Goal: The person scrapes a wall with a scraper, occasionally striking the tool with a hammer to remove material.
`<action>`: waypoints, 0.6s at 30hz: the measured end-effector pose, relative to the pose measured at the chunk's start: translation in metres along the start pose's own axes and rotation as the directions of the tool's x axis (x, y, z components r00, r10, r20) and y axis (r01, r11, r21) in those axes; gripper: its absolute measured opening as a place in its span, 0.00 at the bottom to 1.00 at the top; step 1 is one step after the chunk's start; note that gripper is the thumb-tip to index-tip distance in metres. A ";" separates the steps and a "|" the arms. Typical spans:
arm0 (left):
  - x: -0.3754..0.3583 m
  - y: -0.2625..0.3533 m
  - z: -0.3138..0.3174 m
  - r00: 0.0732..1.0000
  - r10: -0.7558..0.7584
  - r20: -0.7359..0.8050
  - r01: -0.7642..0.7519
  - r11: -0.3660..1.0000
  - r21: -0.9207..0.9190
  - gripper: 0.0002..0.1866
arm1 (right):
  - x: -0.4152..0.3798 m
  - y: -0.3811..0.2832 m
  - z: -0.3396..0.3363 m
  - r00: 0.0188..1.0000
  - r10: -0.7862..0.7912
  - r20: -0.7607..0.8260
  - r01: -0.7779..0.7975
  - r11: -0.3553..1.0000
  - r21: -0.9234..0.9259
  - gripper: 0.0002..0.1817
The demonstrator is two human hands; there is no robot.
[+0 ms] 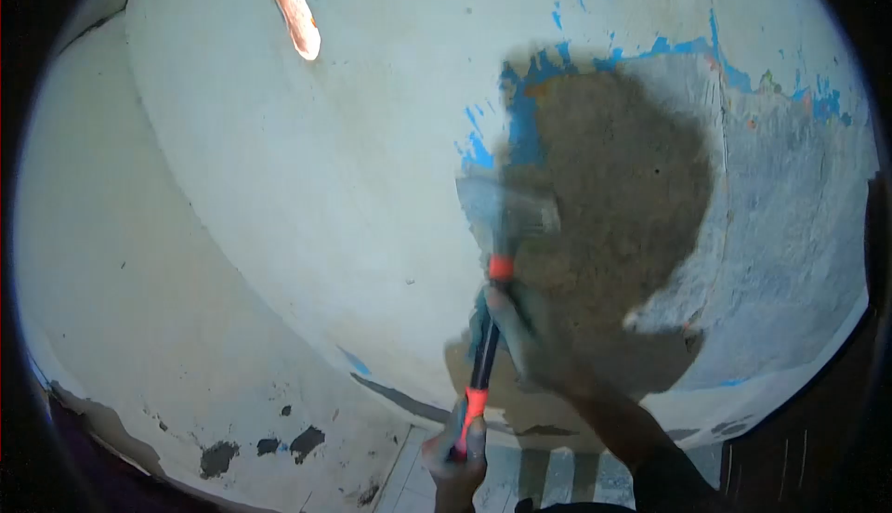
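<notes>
A long-handled scraper (484,349) with a black and red-orange handle is held up against the wall (372,188). Its wide blade (506,206) is smeared by motion and lies at the edge between pale paint and a bare grey patch (623,178). My left hand (455,446) is wrapped around the red lower end of the handle. Higher up, below the red collar, my right hand (520,332) grips the black shaft; it is somewhat blurred. Blue paint (525,127) shows in ragged bits along the patch's upper and left edges.
A bright, elongated orange-pink patch (293,11) shows at the upper left. Dark chipped spots (218,458) mark the adjoining wall at lower left. Pale floor tiles (418,476) lie below, and a dark brown panel (790,448) stands at lower right. My shadow falls over the bare patch.
</notes>
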State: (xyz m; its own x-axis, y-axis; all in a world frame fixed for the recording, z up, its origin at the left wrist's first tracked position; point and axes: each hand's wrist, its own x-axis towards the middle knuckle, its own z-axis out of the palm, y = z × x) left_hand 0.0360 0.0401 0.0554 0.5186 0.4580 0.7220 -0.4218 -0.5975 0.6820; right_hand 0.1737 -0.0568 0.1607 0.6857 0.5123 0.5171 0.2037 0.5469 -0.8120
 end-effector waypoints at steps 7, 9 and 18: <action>0.022 0.015 -0.015 0.999 0.019 0.042 -0.027 0.980 0.198 0.20 | 0.019 -0.011 0.011 0.999 0.031 0.007 -0.032 0.985 0.169 0.13; 0.026 0.016 -0.010 0.999 -0.027 0.037 0.025 0.998 0.066 0.21 | 0.020 -0.020 0.013 0.998 0.062 -0.013 -0.059 0.984 0.171 0.13; 0.022 0.025 -0.024 0.997 -0.078 0.006 0.077 0.990 0.122 0.18 | 0.010 -0.001 0.012 0.997 0.059 0.051 -0.065 0.988 0.139 0.15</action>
State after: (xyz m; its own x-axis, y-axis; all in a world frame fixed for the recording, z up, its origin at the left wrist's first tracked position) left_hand 0.0186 0.0510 0.0913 0.5544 0.4993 0.6659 -0.2866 -0.6366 0.7160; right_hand 0.1721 -0.0444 0.1704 0.6600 0.5767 0.4815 0.0596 0.5987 -0.7987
